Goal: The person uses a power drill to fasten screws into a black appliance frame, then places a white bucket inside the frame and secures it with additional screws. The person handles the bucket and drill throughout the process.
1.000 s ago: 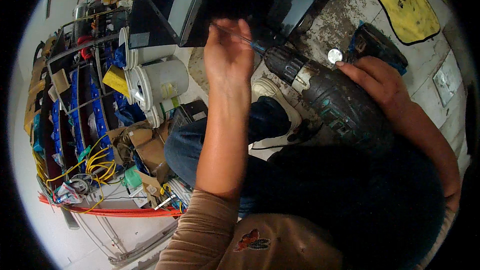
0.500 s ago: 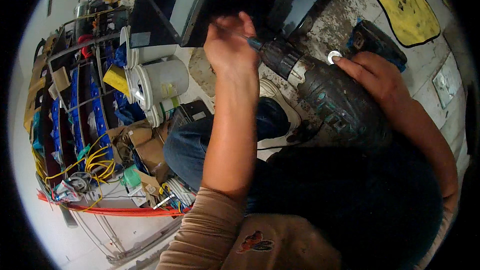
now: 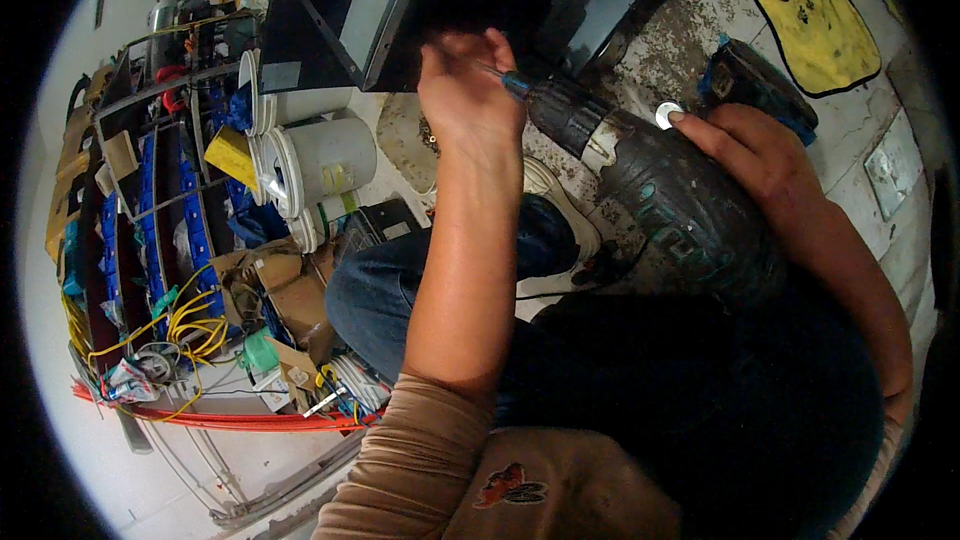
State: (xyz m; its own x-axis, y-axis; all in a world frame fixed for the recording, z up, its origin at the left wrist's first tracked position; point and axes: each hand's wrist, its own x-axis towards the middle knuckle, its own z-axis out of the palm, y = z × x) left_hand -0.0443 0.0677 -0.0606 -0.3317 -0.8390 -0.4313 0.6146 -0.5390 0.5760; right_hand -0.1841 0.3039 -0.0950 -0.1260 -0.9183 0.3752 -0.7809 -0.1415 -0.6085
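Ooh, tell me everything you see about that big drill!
The drill looks like hard, dark plastic, scuffed and grimy, with greenish patches. Its ribbed black chuck has a pale, worn band behind it and a small blue piece at its front. It slants over the floor, nose toward the picture's upper left. The right hand holds it; the left hand is by its tip, contact unclear.

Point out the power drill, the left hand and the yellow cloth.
Power drill (image 3: 670,190): head view, on its dark, worn body.
Left hand (image 3: 470,98): head view, on the palm.
Yellow cloth (image 3: 824,35): head view, on its broad middle, inside the black edging.
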